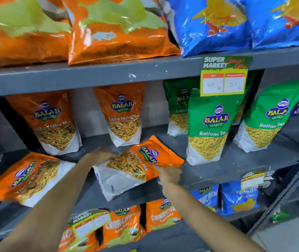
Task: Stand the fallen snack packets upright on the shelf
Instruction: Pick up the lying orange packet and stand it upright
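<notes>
Nearest, 2 orange Tikha Mitha Mix packets lie flat at the shelf [208,171] front, so the job looks roughly half done. The left hand [100,155] is on the middle fallen packet [136,166] at its upper left edge, the right hand [168,174] at its lower right edge, fingers apparently closing on it. The other fallen packet [26,179] lies untouched to the left. Behind, 2 orange packets [123,113] and 3 green Ratlami Sev packets [210,128] stand upright.

Grey shelf [236,160] with two fallen orange packets [26,179], upright orange and green packets [208,128].
</notes>
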`<state>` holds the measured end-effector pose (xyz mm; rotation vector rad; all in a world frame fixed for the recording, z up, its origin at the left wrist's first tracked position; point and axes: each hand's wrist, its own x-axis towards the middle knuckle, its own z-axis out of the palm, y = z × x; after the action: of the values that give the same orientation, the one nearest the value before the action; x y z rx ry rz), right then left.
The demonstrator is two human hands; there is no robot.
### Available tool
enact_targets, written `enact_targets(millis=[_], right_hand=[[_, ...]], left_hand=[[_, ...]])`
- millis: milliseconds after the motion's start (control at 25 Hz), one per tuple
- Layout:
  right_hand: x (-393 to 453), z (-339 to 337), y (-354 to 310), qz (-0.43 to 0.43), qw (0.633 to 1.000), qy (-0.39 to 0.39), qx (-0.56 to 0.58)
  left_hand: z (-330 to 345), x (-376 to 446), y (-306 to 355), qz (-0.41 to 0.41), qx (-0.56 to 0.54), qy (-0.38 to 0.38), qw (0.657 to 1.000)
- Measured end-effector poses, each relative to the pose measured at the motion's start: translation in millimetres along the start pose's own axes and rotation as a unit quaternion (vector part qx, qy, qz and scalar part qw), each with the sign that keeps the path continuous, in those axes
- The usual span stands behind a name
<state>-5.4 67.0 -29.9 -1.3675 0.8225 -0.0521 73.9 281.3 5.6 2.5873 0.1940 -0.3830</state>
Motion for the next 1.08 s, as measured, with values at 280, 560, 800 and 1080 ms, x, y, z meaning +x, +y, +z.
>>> enact_targets(millis=[280, 560, 800, 1080], right_hand=[[-29.8, 7.9, 10.7, 0.101, 0.989, -0.104, 0.031], [-33.3, -25.3, -2.3, 0.101, 0.981, -0.168, 0.008], [-32.7, -64.5, -24.2, -0.012, 0.975, -0.221, 0.011], [-33.9, -95.2, -57.1, -0.130, 0.945, -0.296, 0.041]], left_hand=[[1.5, -20.9, -13.0, -0.095, -0.150, -0.214, 0.961], [42.4, -67.4, -9.8, -0.083, -0.302, -0.193, 0.930], [69.8, -124.8, 18.6, -0.017, -0.377, -0.077, 0.923], [71.1, -155.5, 47.8, 0.061, -0.432, -0.016, 0.900]])
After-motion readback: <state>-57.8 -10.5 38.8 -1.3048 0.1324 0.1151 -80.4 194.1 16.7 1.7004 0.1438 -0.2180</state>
